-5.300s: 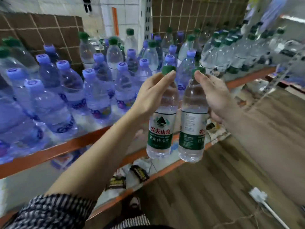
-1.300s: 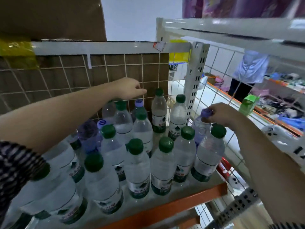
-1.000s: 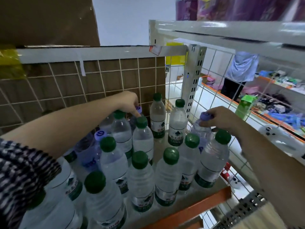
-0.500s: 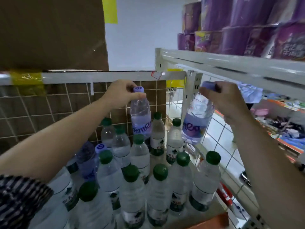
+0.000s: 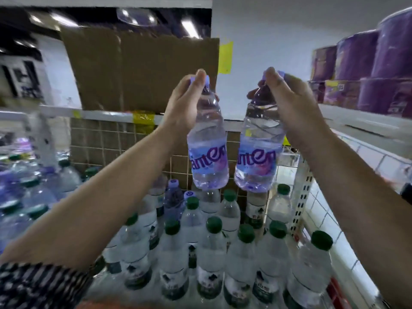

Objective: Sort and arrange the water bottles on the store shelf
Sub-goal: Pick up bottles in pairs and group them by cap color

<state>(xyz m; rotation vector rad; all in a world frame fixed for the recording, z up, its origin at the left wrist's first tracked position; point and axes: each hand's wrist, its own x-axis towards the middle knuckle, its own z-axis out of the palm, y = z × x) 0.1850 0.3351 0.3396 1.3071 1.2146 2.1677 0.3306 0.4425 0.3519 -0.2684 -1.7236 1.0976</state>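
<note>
Labels on left bottle (image 5: 208,161) and right bottle (image 5: 256,162) read "anten".

1 wide-angle camera, worn on the person's head, faces forward at the white metal store shelf (image 5: 100,113). The left hand (image 5: 182,105) and right hand (image 5: 292,105) sit at frame centre, near the lens. Green-capped clear plastic bottles (image 5: 214,253) fill the lower foreground, viewed from above.

Two purple-label bottles (image 5: 208,152) raised; two purple-capped bottles (image 5: 174,192) and at least eleven green-capped bottles (image 5: 214,253) standing at the right end of the shelf (image 5: 301,197). Bottles further left blur beyond counting.
</note>
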